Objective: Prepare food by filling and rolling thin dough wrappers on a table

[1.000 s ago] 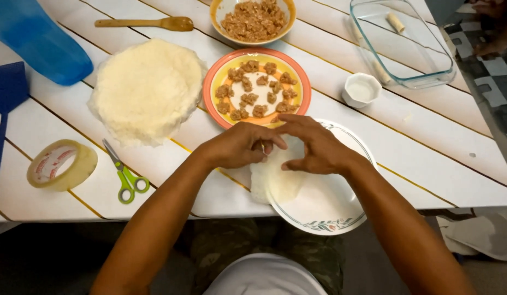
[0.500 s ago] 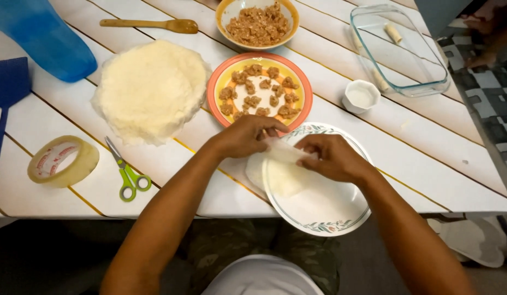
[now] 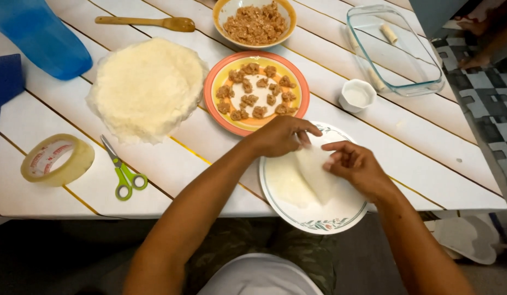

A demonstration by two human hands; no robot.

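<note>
A thin pale wrapper (image 3: pixel 310 175) lies partly folded on a white plate (image 3: pixel 319 218) with a leaf-patterned rim at the table's near edge. My left hand (image 3: pixel 280 136) pinches the wrapper's far end from above. My right hand (image 3: pixel 357 166) grips its right side, fingers curled over the fold. Just beyond my left hand stands an orange-and-yellow plate (image 3: pixel 215 90) with several small lumps of minced filling (image 3: pixel 256 98). A large stack of round wrappers (image 3: pixel 147 87) sits to the left of it.
A bowl of minced filling (image 3: pixel 256 22) and a wooden spoon (image 3: pixel 147 23) are at the back. A glass baking dish (image 3: pixel 392 49) holding rolls, and a small white cup (image 3: pixel 357 95), stand at right. Green scissors (image 3: pixel 122 172), a tape roll (image 3: pixel 57 159) and a blue container (image 3: pixel 37 35) lie left.
My hands have drawn apart a little over the plate. The wrapper has gone from a bunched shape under both hands to a longer folded strip, with my right hand shifted to the right.
</note>
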